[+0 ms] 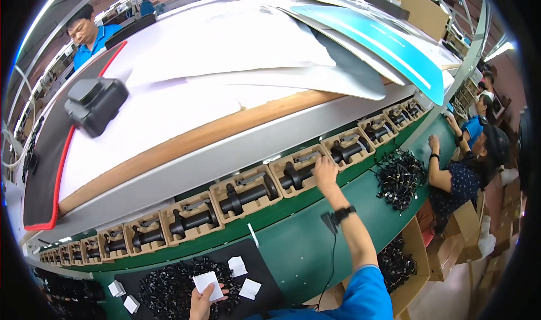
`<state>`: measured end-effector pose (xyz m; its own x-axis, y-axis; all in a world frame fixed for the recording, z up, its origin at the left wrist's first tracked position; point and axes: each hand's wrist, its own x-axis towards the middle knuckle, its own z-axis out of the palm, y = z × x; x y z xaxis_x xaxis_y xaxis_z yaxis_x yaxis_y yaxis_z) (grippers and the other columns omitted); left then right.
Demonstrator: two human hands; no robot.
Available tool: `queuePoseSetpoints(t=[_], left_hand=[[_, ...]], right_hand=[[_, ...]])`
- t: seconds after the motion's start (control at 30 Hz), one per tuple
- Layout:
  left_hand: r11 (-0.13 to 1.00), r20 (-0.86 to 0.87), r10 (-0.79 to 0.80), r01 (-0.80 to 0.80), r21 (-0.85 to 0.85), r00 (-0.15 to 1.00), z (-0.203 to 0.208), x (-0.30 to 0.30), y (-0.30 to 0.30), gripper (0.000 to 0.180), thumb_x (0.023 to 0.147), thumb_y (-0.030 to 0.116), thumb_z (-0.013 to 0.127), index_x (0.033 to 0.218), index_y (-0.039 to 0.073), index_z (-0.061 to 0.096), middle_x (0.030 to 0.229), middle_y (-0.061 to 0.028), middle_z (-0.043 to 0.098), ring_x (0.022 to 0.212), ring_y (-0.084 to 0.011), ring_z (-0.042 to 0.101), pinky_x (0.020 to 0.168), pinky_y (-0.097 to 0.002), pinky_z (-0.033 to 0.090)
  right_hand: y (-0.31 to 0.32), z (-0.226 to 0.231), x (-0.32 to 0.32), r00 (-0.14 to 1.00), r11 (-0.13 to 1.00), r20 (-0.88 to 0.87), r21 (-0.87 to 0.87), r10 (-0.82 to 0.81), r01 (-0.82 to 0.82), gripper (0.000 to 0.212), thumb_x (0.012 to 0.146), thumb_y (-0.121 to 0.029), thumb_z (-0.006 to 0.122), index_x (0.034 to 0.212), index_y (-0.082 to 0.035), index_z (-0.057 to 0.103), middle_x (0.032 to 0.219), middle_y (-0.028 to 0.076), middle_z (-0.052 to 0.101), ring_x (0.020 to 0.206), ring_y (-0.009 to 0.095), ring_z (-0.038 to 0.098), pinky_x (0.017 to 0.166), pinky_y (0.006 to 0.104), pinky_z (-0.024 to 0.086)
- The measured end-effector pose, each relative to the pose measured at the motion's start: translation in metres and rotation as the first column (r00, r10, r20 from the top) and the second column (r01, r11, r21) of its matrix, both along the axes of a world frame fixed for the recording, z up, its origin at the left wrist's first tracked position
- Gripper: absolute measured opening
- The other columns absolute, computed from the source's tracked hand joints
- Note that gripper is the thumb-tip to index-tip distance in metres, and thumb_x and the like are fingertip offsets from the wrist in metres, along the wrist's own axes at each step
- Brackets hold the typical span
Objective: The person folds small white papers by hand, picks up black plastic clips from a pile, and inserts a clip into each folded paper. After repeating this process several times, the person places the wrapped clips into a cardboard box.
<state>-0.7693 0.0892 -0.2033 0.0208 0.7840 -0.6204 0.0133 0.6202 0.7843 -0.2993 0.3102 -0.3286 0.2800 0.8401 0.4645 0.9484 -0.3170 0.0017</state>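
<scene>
In my left hand point(205, 303) is a stack of white paper slips point(207, 284), gripped with the thumb on top, above a pile of small black parts point(169, 286). My right hand point(325, 174) reaches to the right end of a brown moulded-pulp tray point(283, 191). Its fingers point down and are drawn together; what they hold, if anything, is hidden. A black tube-shaped device point(296, 176) and a grey part lie in that tray. More white stacks, including a paper stack point(249, 289), rest on the black mat point(265, 269).
Several similar trays point(194, 218) form a row along the green bench. A heap of black cables point(401, 179) lies at right, near a co-worker point(465, 173). Above the row is a wood-edged shelf point(197, 134) with sheets and a black device point(96, 105). A cardboard box point(417, 252) stands below.
</scene>
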Motion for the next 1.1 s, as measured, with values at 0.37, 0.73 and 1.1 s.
queuePoseSetpoints(t=[0.37,0.73,1.1], left_hand=[[0.99,0.312,-0.121,0.136,-0.029,0.942,0.001,0.01,-0.029,0.032,0.092,0.014,0.052,0.119,-0.002,0.05,0.111,-0.008,0.057,0.101,-0.0154,0.056,0.086,-0.0283,0.045],[0.998,0.477,-0.06,0.05,0.032,0.877,0.02,-0.044,-0.083,0.034,0.095,0.016,0.049,0.123,-0.002,0.049,0.119,-0.0107,0.055,0.109,-0.018,0.053,0.093,-0.0313,0.043],[0.936,0.446,-0.35,0.323,0.137,0.824,0.046,-0.116,-0.12,0.033,0.092,0.018,0.053,0.12,0.001,0.053,0.099,-0.0066,0.063,0.094,-0.0129,0.058,0.073,-0.0255,0.051]], right_hand=[[-0.236,0.15,-0.287,0.157,0.42,-0.765,0.159,0.624,-0.893,0.083,0.071,-0.021,0.073,0.135,0.006,0.028,0.131,0.021,0.039,0.119,0.037,0.04,0.096,0.0404,0.042],[-0.281,0.179,-0.347,0.333,0.425,-0.489,0.086,0.806,-0.901,0.072,0.062,-0.022,0.077,0.124,-0.003,0.048,0.126,0.013,0.048,0.105,0.028,0.053,0.087,0.0391,0.045],[-0.294,0.21,-0.39,0.016,0.371,-0.873,0.19,0.488,-0.909,0.012,0.077,-0.015,0.071,0.081,-0.005,0.067,0.077,0.004,0.068,0.052,0.013,0.06,0.045,0.0232,0.047]])
